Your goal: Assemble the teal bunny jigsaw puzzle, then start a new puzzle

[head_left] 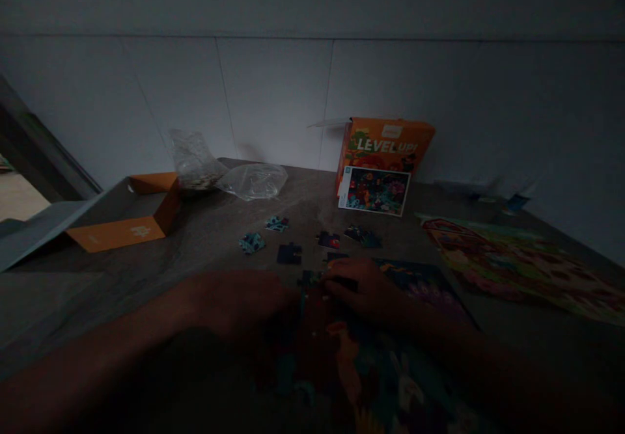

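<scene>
The picture is very dark. A partly assembled jigsaw puzzle (371, 362) lies on the table right in front of me. My left hand (244, 300) rests at the puzzle's upper left edge, fingers curled; I cannot make out anything in it. My right hand (364, 285) presses down on the puzzle's top edge with bent fingers, seemingly on a piece that is hidden. Several loose puzzle pieces (290, 253) lie on the table just beyond both hands.
An orange puzzle box (385, 144) stands against the wall with a picture card (374, 190) leaning on it. An open orange box lid (127, 216) and two clear plastic bags (254, 180) sit at left. A finished colourful puzzle (522, 265) lies at right.
</scene>
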`<state>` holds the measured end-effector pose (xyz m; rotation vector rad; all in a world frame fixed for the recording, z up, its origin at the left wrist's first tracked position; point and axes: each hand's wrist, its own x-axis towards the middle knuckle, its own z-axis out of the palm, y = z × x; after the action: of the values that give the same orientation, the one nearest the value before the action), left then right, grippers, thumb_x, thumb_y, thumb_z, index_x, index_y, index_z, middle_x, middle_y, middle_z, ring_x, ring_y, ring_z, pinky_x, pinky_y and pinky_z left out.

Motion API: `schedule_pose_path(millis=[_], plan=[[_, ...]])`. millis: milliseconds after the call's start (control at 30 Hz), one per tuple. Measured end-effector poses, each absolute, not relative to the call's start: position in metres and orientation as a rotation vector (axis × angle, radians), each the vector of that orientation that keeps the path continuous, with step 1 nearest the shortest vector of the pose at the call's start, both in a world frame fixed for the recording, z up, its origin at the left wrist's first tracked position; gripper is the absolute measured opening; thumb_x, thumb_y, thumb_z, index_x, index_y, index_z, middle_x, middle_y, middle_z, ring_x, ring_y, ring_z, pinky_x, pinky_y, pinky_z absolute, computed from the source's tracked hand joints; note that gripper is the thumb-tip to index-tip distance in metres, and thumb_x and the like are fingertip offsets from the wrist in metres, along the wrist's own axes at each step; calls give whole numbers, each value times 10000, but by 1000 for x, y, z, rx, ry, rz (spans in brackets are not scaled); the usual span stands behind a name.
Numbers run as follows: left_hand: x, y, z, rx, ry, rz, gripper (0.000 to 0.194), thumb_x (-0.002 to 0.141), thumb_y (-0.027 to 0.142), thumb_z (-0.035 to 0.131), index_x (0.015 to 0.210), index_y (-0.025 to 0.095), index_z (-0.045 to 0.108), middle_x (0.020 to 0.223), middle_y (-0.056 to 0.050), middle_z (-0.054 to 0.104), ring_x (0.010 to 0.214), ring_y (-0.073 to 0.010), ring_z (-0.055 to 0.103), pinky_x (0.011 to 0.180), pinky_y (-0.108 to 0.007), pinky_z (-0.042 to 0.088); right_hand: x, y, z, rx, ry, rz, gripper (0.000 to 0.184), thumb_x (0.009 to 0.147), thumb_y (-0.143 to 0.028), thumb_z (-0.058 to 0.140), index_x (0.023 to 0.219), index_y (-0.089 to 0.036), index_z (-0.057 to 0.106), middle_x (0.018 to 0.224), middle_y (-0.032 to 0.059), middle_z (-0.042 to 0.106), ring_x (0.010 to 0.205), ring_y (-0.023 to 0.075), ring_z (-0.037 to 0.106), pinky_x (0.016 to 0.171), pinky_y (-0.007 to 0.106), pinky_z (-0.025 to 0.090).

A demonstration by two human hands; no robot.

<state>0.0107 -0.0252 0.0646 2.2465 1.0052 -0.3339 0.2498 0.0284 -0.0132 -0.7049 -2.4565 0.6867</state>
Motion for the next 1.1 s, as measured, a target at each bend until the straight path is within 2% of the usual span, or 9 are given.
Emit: schedule_pose_path(millis=[100,300,467,633,733,900,1100], plan=[[12,-28,67,2237,1031,-334,426,679,364,826,1058,226,688,878,-20,760,713,-208,703,464,-224,367,250,29,-13,-704,-2449,703,230,940,-254,529,894,-145,726,850,73,723,786,180,657,721,283,456],[15,-33,64,2311,1083,-287,375,649,262,828,994,235,685,785,17,728,615,-181,663,425,-216,322,250,29,-15,-683,-2428,695,212,936,-246,543,897,-149,727,855,72,729,794,182,660,729,287,457],[16,-32,67,2290,1094,-355,377,653,290,828,997,232,688,804,7,735,635,-193,673,420,-219,328,250,28,-15,-687,-2430,707,208,931,-239,548,888,-143,728,843,72,724,784,178,660,715,277,454],[15,-33,68,2289,1094,-344,409,670,239,803,1062,244,685,821,18,751,644,-188,679,424,-221,324,249,28,-14,-686,-2430,705,203,928,-233,547,897,-153,731,861,69,728,797,177,667,725,275,459],[12,-33,66,2329,1084,-310,368,686,247,781,1041,234,684,803,12,742,633,-187,674,428,-220,313,249,28,-13,-693,-2434,698,202,927,-229,548,894,-152,732,851,69,726,788,174,668,713,270,457],[12,-31,67,2327,1053,-283,575,661,271,786,1212,254,624,869,-16,752,663,-211,683,437,-226,336,250,29,-14,-681,-2447,682,221,941,-252,534,884,-154,723,835,65,720,773,173,659,708,275,456],[16,-33,74,2293,1066,-332,502,681,276,777,1165,237,646,884,-26,746,676,-206,680,444,-221,331,250,29,-14,-688,-2451,697,236,947,-267,525,883,-154,722,837,63,714,782,172,652,713,277,456]])
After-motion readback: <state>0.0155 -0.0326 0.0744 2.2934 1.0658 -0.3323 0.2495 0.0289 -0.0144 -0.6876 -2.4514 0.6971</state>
